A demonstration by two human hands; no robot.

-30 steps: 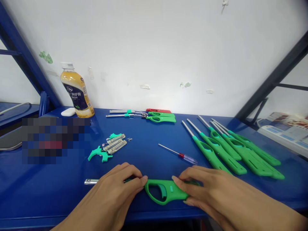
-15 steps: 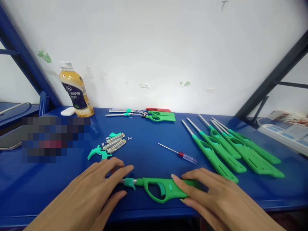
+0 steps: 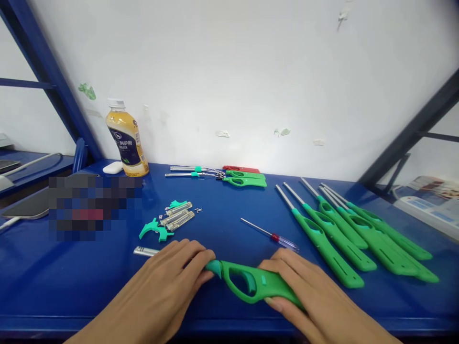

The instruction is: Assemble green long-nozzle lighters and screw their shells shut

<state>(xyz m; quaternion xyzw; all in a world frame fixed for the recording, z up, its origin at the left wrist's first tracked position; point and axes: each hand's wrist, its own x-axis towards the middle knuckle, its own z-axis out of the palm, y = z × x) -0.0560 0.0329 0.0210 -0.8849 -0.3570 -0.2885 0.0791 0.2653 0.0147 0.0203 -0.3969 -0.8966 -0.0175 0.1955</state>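
Note:
A green long-neck gas lighter (image 3: 263, 283) lies across the front of the blue table, between my hands. My left hand (image 3: 175, 277) is closed around its metal tube, by the teal collar; the tube's silver tip sticks out beyond my knuckles. Closed over the handle end is my right hand (image 3: 304, 286), its thumb along the lower edge. The teal trigger shows inside the lighter's loop. Just behind my right hand lies a screwdriver (image 3: 274, 236) with a clear and red handle. Teal trigger parts (image 3: 156, 230) and clear fuel tanks (image 3: 179, 217) lie beyond my left hand.
Several green lighters (image 3: 332, 248) lie side by side at the right. Opened lighter shells (image 3: 245, 179) with loose tubes and wires sit near the wall. A drink bottle (image 3: 127, 143), a white case (image 3: 113, 167) and a phone (image 3: 32, 205) are at the left. Small screws (image 3: 198, 210) lie beside the tanks.
My left hand has closed on the tube by the collar, and the collar now sits against the green body. My right hand has wrapped further round the handle. The view has shifted slightly.

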